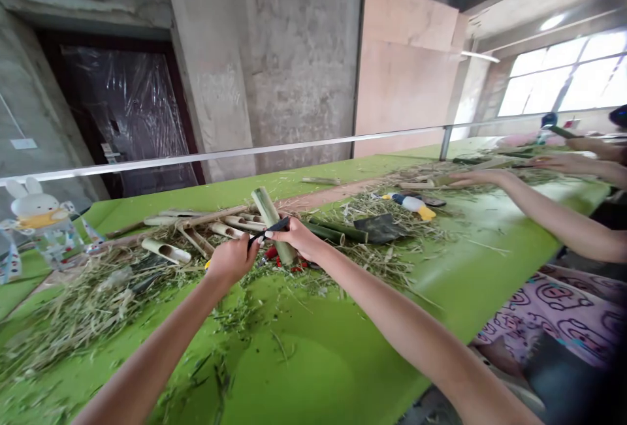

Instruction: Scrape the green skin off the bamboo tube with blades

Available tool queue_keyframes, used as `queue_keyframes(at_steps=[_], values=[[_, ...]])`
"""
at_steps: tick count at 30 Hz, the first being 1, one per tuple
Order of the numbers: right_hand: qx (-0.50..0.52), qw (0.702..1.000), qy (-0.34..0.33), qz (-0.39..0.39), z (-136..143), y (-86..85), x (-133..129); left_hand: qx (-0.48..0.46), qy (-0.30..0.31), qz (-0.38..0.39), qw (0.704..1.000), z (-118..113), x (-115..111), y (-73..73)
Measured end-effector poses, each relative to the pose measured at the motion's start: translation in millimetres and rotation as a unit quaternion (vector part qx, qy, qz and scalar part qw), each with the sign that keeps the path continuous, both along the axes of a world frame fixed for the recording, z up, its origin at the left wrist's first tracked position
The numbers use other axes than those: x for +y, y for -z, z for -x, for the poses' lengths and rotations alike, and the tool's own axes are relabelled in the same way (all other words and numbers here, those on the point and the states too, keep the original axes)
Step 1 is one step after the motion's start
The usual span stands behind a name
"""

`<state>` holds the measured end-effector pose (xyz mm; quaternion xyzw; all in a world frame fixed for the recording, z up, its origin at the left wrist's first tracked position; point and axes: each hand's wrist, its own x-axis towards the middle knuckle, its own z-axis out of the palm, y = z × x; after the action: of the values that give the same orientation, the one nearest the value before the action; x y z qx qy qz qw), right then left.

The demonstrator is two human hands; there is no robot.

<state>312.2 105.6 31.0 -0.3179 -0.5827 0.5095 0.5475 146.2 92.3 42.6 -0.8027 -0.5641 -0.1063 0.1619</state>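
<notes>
Head view: in the near part, both hands are closing narrowly on a black tool (281, 224), the left hand (231, 258) gripping its left end and the right hand (297, 237) pinching its right end. The tool is crossing a bamboo tube (265, 204), which is standing tilted above the green table (294, 366) (exactly where the tube is being supported, I cannot tell). Shavings (93, 317) are lying around them. Just beyond, opened bamboo pieces (166, 251) are showing their hollows, and 2 green bamboo lengths (327, 232) are lying beside the right hand. At the far left, a clear rabbit-topped container (56, 252) is standing; its contents I cannot tell. Farther right, another person's hand (473, 178) is reaching over bamboo. Behind, a metal rail (245, 152) is running past the table.
</notes>
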Motion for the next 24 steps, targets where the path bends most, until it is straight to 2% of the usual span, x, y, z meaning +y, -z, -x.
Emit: queue_keyframes(at_steps=[5,10,13,19,21,24], values=[[-0.006,1.0,0.01,-0.012,-2,2.6,3,0.018,0.017,0.005,1.0,-3,15,-3.4],[-0.034,0.994,0.099,0.016,2,4.5,2,0.024,0.01,0.003,1.0,-5,19,-2.6],[-0.042,0.992,0.117,0.019,5,3.9,-2,0.018,0.007,0.01,1.0,-5,18,-2.5],[-0.072,0.98,0.179,-0.044,5,3.8,-3,-0.007,0.01,-0.004,1.0,-7,15,-3.4],[-0.098,0.976,0.179,-0.072,3,3.5,-1,-0.018,0.009,-0.001,1.0,-6,16,-2.6],[-0.105,0.983,0.133,-0.077,2,1.6,-3,-0.04,0.035,0.027,0.998,-2,16,-0.2]])
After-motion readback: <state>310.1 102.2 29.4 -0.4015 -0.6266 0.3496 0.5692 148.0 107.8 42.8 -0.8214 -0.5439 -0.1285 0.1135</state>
